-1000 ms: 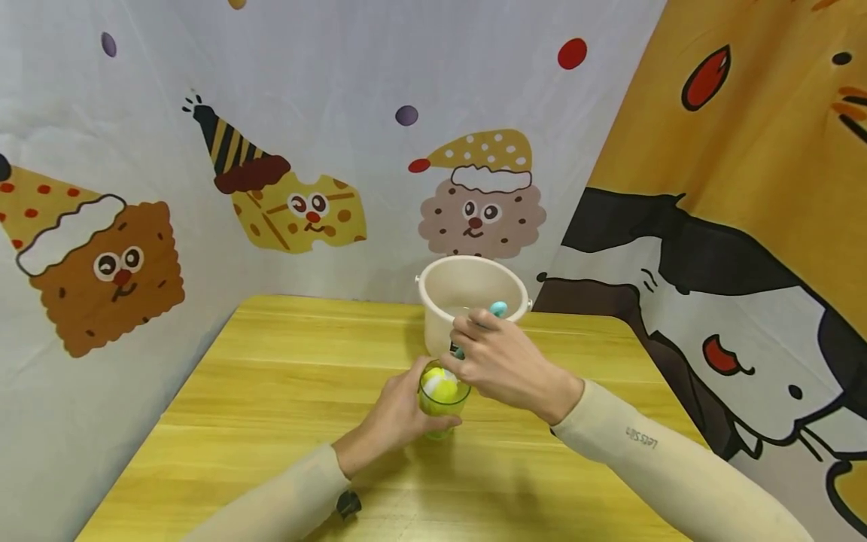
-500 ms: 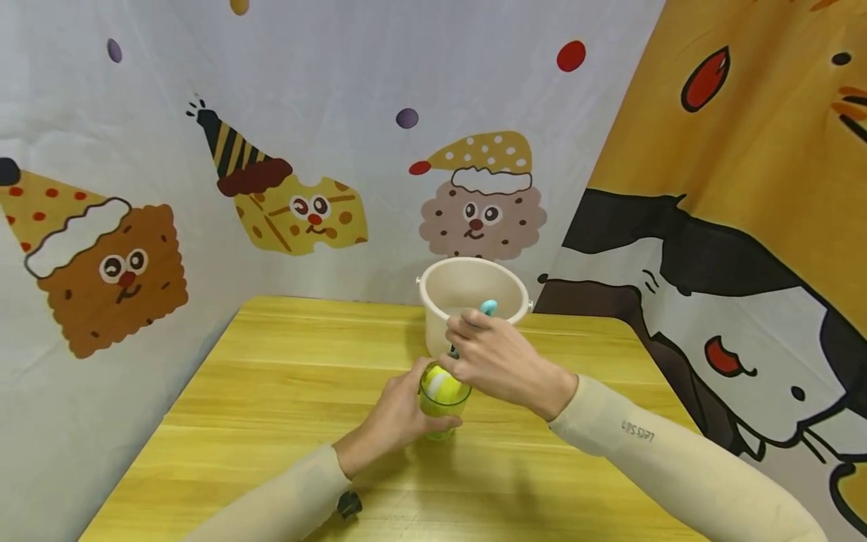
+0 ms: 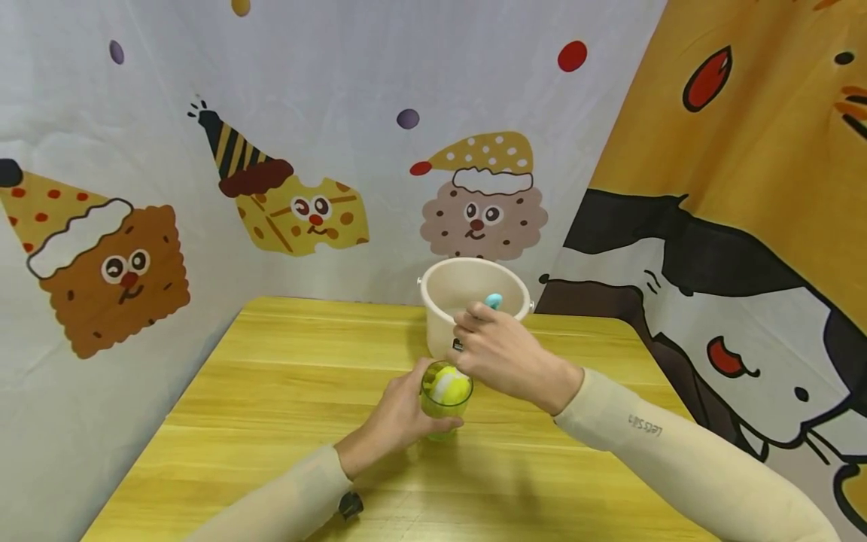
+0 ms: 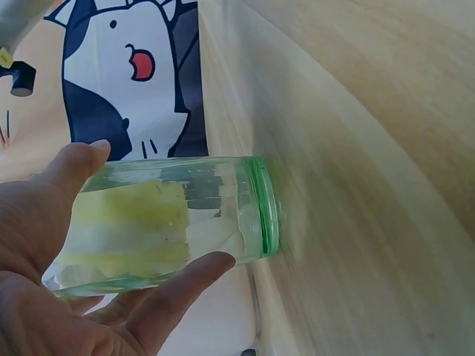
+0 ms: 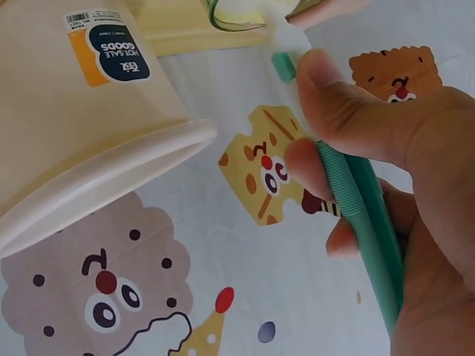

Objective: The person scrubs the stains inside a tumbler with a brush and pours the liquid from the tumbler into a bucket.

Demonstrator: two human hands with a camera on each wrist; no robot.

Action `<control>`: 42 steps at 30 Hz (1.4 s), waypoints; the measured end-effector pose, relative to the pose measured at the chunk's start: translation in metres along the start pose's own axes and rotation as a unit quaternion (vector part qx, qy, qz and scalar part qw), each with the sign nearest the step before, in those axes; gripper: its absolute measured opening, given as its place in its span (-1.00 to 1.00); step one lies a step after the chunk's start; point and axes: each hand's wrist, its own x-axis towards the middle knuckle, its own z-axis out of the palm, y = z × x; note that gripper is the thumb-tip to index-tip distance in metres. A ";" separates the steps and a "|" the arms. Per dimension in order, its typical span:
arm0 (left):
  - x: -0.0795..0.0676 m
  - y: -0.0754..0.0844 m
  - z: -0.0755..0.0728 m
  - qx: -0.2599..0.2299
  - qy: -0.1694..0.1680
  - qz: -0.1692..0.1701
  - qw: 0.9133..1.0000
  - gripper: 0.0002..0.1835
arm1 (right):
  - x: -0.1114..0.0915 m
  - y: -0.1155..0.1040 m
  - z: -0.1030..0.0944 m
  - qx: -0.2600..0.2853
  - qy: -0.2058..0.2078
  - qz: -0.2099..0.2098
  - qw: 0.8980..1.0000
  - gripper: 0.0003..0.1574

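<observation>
My left hand (image 3: 393,423) grips a clear green-tinted glass (image 3: 442,414) round its side, low over the wooden table. Inside the glass sits the yellow-and-white sponge head (image 4: 133,226) of a cup brush, filling its upper part in the left wrist view. The brush's teal handle (image 5: 356,211) slants up out of the glass, and my right hand (image 3: 508,357) holds it with curled fingers and thumb. Above that hand, the handle's rounded end (image 3: 494,301) sticks out. Whether the glass base touches the table is hard to tell.
A cream bucket (image 3: 433,327) stands just behind the glass and the right hand; its label (image 5: 111,52) shows in the right wrist view. The wooden table (image 3: 284,376) extends around them. Cartoon-printed cloth (image 3: 305,90) hangs behind and to the right.
The brush handle and right hand shift slightly left, then back right. The sponge turns and shifts in the glass, its white stripe changing angle. The left hand keeps its hold.
</observation>
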 end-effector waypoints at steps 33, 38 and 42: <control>0.000 0.003 -0.001 0.001 -0.003 -0.022 1.000 0.01 | -0.005 0.000 -0.006 0.090 -0.037 0.018 0.995 -0.56; -0.001 0.003 -0.001 0.001 -0.004 -0.022 1.000 0.00 | -0.006 -0.001 -0.004 0.116 -0.037 0.028 0.992 -0.53; -0.001 0.002 -0.001 -0.004 -0.005 -0.022 1.000 -0.02 | -0.005 -0.002 -0.004 0.124 -0.026 0.030 0.992 -0.54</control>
